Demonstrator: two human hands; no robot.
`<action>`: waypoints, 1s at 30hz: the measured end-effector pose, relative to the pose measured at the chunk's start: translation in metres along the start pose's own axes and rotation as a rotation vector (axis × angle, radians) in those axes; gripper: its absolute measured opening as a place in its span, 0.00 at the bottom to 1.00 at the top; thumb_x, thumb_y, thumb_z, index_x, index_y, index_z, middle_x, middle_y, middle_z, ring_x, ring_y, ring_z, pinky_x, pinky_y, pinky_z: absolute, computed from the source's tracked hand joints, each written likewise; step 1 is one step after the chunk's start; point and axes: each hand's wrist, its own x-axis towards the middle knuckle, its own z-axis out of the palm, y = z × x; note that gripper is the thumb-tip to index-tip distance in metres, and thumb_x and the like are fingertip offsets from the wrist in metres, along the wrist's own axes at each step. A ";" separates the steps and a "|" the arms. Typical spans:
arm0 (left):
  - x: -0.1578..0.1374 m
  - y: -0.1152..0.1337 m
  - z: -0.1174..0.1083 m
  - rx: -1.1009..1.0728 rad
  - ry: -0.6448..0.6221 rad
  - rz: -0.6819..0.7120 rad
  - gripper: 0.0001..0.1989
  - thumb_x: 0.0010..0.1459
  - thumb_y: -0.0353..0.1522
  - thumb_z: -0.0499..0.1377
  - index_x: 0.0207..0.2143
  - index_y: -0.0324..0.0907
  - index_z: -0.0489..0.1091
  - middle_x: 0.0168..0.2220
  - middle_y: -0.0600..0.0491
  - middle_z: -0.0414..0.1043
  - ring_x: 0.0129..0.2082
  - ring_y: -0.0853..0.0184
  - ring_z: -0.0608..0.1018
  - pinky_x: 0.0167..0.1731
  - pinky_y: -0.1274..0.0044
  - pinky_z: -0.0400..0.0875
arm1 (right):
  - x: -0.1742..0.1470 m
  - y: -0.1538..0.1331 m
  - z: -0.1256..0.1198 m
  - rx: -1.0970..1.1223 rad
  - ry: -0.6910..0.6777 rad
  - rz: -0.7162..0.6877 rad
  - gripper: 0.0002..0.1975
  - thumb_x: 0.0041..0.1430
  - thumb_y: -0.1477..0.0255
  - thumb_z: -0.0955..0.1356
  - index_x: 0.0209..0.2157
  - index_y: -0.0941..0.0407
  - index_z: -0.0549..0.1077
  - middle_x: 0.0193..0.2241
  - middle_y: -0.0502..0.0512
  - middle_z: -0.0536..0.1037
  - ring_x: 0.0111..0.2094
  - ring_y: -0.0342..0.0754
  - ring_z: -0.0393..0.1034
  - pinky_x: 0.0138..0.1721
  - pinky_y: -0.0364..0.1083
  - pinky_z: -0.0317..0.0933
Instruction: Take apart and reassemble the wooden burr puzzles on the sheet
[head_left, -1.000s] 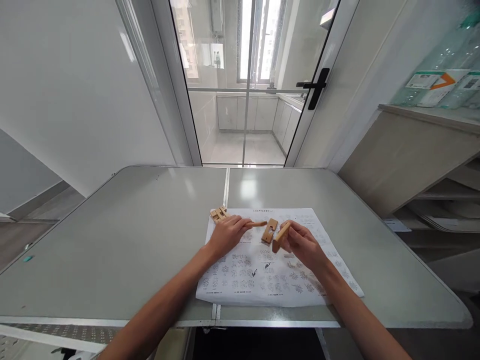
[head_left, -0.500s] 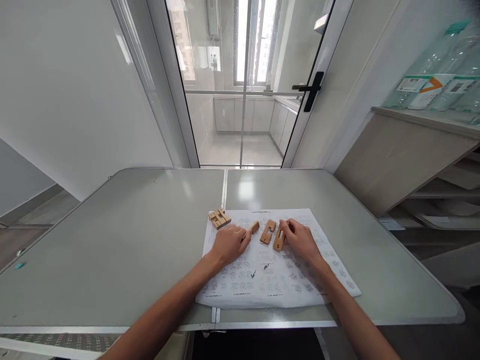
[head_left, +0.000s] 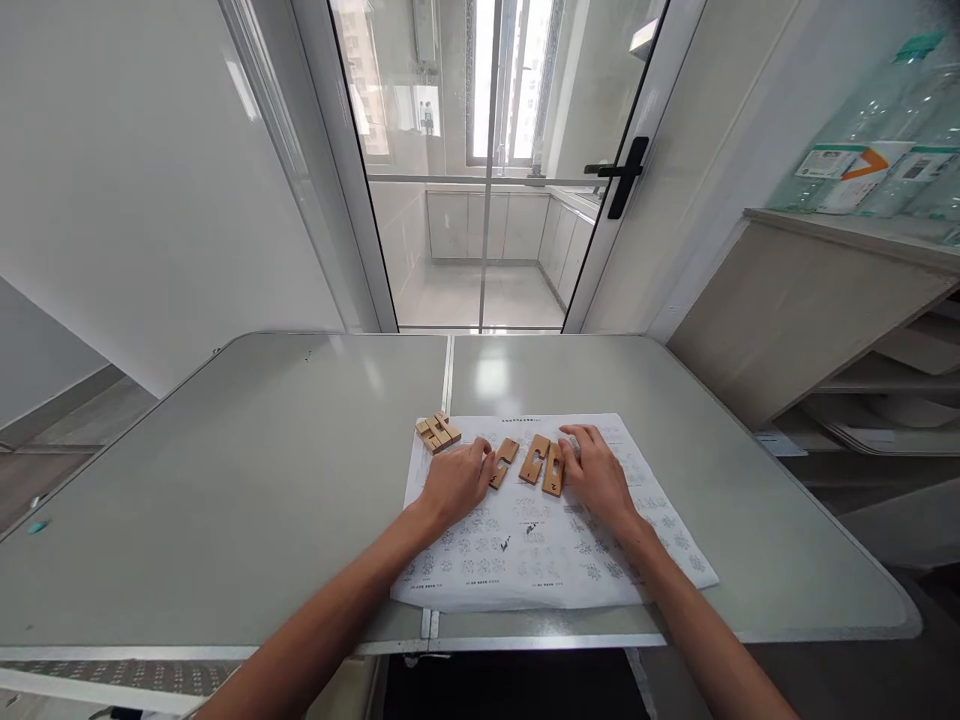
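Observation:
Three flat wooden puzzle pieces lie on a printed paper sheet (head_left: 540,590). My left hand (head_left: 456,482) has its fingers bent at the left edge of a notched wooden puzzle piece (head_left: 510,450), pinching or pressing that edge. To the right is the wooden puzzle piece marked 1 (head_left: 533,462), with a notch in its side. Close beside it sits the slotted wooden puzzle piece marked 2 (head_left: 553,478). My right hand (head_left: 600,480) rests just right of that piece, thumb and fingers apart, holding nothing. Beyond my left hand lies a group of small wooden blocks (head_left: 438,432).
The grey table (head_left: 300,480) has a metal seam and a metal front edge. A small teal object (head_left: 37,527) lies at its far left. A glass door (head_left: 540,260) stands behind. Plastic bottles (head_left: 847,150) stand on a shelf unit (head_left: 795,310) at the right.
The left piece, earlier on its edge in my left hand, now lies flat with its notch showing. My right hand has let go of piece 2 and moved slightly right.

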 end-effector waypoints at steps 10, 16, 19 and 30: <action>-0.002 0.007 -0.007 -0.276 0.019 0.211 0.29 0.63 0.44 0.66 0.60 0.42 0.63 0.58 0.40 0.72 0.56 0.51 0.76 0.56 0.59 0.72 | -0.004 -0.010 0.008 0.224 -0.192 -0.138 0.19 0.74 0.60 0.61 0.58 0.52 0.74 0.56 0.61 0.79 0.48 0.58 0.77 0.51 0.57 0.69; -0.004 0.004 -0.004 -0.344 -0.071 0.253 0.46 0.57 0.52 0.69 0.69 0.44 0.54 0.68 0.37 0.63 0.67 0.46 0.68 0.65 0.53 0.65 | -0.007 -0.022 0.006 0.499 -0.321 -0.036 0.21 0.71 0.55 0.65 0.54 0.55 0.75 0.43 0.60 0.83 0.30 0.50 0.75 0.37 0.52 0.72; -0.005 0.004 -0.003 -0.320 -0.072 0.246 0.45 0.57 0.50 0.70 0.69 0.43 0.55 0.68 0.37 0.62 0.68 0.46 0.67 0.66 0.53 0.65 | -0.009 -0.027 0.004 0.670 -0.428 0.029 0.23 0.69 0.53 0.67 0.53 0.55 0.74 0.34 0.55 0.82 0.27 0.49 0.75 0.34 0.51 0.73; -0.004 -0.002 -0.028 -0.325 -0.147 0.307 0.38 0.56 0.33 0.67 0.68 0.44 0.59 0.65 0.39 0.67 0.65 0.49 0.72 0.63 0.57 0.70 | -0.008 -0.016 0.010 0.680 -0.307 0.110 0.23 0.67 0.48 0.68 0.46 0.54 0.74 0.48 0.61 0.82 0.25 0.45 0.76 0.25 0.47 0.71</action>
